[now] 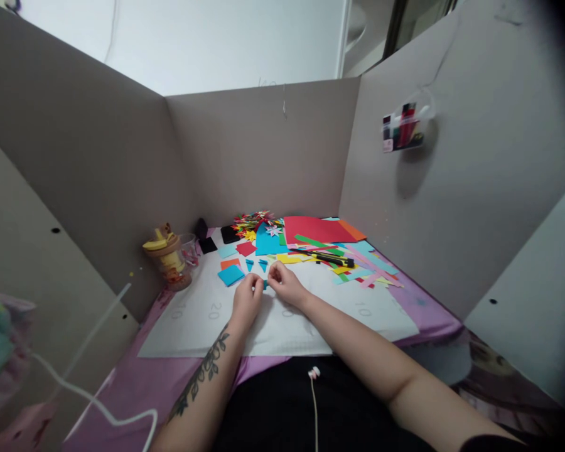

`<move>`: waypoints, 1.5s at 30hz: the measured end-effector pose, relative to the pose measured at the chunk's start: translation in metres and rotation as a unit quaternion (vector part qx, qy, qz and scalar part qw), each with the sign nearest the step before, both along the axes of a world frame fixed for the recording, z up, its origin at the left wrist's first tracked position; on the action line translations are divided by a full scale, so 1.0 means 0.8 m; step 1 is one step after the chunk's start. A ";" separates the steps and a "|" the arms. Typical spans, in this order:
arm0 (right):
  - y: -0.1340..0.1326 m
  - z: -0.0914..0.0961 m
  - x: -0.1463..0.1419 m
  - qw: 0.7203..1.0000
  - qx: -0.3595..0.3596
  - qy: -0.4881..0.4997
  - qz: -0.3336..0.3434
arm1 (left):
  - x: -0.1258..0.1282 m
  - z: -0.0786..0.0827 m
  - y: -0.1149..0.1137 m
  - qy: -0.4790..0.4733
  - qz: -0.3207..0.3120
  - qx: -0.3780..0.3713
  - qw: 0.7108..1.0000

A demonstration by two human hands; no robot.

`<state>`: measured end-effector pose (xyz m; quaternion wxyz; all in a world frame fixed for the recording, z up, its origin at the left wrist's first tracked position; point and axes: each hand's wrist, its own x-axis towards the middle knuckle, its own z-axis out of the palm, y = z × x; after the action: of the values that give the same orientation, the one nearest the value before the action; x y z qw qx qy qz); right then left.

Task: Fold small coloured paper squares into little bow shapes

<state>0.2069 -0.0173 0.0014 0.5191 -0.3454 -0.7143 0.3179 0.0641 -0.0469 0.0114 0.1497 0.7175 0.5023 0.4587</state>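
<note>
Both hands meet over the white sheet (320, 326) on the table. A small piece of blue paper (265, 284) shows between my fingertips; its exact folded shape is too small to make out. My left hand (248, 295) pinches it from the left, and my right hand (285, 284) grips its other side. Just beyond the fingers lie two small folded blue paper pieces, one on the left (249, 265) and one on the right (263, 265). A stack of blue paper squares (231, 275) rests to the left of my left hand, by an orange square (230, 263).
Farther back are a heap of colourful folded paper stars (254, 221), a large red sheet (317, 230) and a black-and-yellow utility knife (332, 258) among paper strips (370, 267). A yellow-brown cup (170, 258) stands left. Grey panels (263, 144) enclose the table; a clear holder (407, 129) hangs right.
</note>
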 end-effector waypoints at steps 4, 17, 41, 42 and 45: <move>0.004 -0.001 0.001 0.999 -0.013 0.040 -0.008 | 0.000 0.002 -0.002 -0.027 0.011 -0.001 1.000; 0.002 0.000 0.002 1.000 -0.010 0.012 -0.003 | 0.000 -0.005 0.003 -0.001 -0.034 -0.029 0.999; 0.004 0.005 0.006 0.997 0.001 0.007 -0.079 | -0.004 -0.002 0.002 0.017 0.017 -0.033 0.999; 0.003 0.005 0.006 0.998 -0.002 -0.008 -0.065 | -0.004 -0.003 0.003 0.014 0.008 -0.034 0.999; 0.003 0.003 0.005 0.999 -0.017 -0.048 -0.016 | -0.004 -0.008 0.007 -0.007 -0.013 -0.038 0.999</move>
<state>0.2107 -0.0151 0.0035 0.4838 -0.3803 -0.7271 0.3044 0.0610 -0.0414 0.0053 0.1868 0.7146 0.5090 0.4421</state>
